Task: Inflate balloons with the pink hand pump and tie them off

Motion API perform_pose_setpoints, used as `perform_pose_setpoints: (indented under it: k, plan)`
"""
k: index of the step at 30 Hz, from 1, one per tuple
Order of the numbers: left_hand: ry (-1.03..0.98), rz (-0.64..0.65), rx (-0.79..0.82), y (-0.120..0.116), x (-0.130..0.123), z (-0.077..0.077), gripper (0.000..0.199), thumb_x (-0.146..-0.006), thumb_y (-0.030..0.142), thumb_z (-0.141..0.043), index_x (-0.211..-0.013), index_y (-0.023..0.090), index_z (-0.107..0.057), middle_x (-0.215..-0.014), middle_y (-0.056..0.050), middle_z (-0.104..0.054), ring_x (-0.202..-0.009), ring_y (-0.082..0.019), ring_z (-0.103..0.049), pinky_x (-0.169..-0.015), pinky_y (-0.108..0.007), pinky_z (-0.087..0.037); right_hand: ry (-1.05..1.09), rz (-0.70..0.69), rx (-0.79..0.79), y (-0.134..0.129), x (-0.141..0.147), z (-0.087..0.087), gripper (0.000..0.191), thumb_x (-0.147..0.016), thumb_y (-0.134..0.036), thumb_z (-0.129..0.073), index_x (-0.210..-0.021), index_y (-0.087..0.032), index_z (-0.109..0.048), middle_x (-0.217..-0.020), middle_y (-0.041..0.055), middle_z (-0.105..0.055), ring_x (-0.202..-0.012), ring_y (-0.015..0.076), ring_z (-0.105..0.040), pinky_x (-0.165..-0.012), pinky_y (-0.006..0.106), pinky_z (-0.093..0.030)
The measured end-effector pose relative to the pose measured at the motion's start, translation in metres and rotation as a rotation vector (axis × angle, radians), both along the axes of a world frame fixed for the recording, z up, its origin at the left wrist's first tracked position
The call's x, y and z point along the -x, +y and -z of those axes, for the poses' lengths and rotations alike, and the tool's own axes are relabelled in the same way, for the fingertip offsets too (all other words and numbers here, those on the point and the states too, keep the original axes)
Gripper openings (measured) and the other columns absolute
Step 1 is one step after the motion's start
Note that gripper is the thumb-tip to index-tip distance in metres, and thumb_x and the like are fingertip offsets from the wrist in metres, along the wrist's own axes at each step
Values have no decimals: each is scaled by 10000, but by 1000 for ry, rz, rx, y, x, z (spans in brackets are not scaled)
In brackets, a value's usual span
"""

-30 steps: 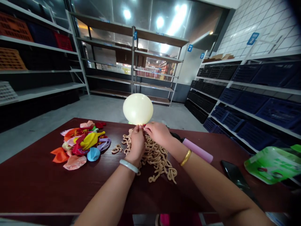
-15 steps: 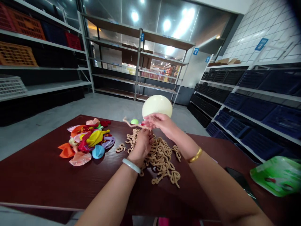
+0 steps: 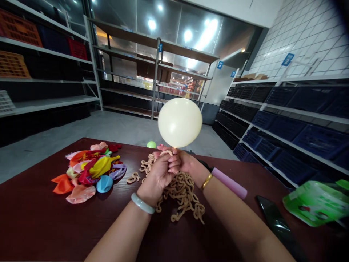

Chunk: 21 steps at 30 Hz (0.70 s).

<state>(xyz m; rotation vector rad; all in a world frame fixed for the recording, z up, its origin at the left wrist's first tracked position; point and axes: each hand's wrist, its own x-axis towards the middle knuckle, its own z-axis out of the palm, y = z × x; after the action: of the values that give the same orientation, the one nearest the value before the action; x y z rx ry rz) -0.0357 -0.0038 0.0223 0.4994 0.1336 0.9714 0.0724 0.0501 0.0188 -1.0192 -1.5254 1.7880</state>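
A cream-coloured inflated balloon (image 3: 180, 122) stands above my hands, its neck running down between them. My left hand (image 3: 163, 169), with a pale bangle at the wrist, is closed on a piece of tan cord (image 3: 167, 153) close to the balloon's neck. Behind it, my right hand (image 3: 187, 160), with a gold bangle, is closed at the neck; its fingers are partly hidden by my left hand. Under both hands lies a heap of curly tan cords (image 3: 185, 193). One loose curl (image 3: 133, 177) rests left of the heap.
Flat, uninflated balloons (image 3: 100, 167) in many colours lie on the left of the dark red table (image 3: 109, 225). A green ball-like thing (image 3: 151, 145) shows at the far edge. A purple tube (image 3: 230, 183), a phone (image 3: 275, 216) and a green pouch (image 3: 313, 202) lie rightward. Shelves surround the table.
The balloon has come up and nearer, more fully in view. My hands have drawn together at its neck, and the cord's long loose end no longer sticks out left. The purple tube has come into view.
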Motion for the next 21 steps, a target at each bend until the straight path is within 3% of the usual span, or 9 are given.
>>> perform_pose_setpoints:
  k: [4, 10, 14, 17, 21]
  plan:
    - [14, 7, 41, 1, 6, -2, 111, -768, 54, -555, -771, 149, -499, -571, 69, -267, -402, -25, -268, -348, -121, -209, 45, -43, 192, 7, 3, -4, 180, -838, -297, -494, -946, -204, -603, -540, -37, -548, -459, 137, -480, -487, 282, -479]
    - [9, -78, 84, 8, 12, -2, 114, -792, 55, -555, -754, 143, -495, -564, 70, -295, -400, -20, -289, -360, -121, -244, 151, 105, 141, -5, -12, -10, 145, -835, -313, -570, -900, -188, -603, -697, 6, -630, -608, 125, -581, -600, 257, -524]
    - [94, -242, 37, 15, 9, 5, 133, -786, 107, -612, -738, 148, -494, -564, 70, -329, -402, -17, -287, -366, -125, -224, 311, 178, 88, -19, -19, -13, 162, -829, -321, -617, -887, -170, -627, -688, -16, -586, -519, 65, -469, -500, 181, -427]
    - [266, -474, -33, 18, 3, 12, 193, -769, 232, -676, -718, 157, -505, -532, 78, -339, -387, -24, -250, -364, -145, -182, 174, 280, -148, -32, -16, -12, 200, -807, -388, -647, -834, -191, -619, -626, -40, -520, -475, 69, -382, -443, 192, -332]
    - [536, -707, -153, 17, -4, 20, 272, -777, 357, -668, -640, 171, -524, -477, 59, -375, -387, -59, -278, -387, -195, -203, -291, 516, -795, -50, -17, -7, 180, -846, -366, -581, -760, -213, -620, -719, 21, -597, -651, 153, -523, -608, 269, -416]
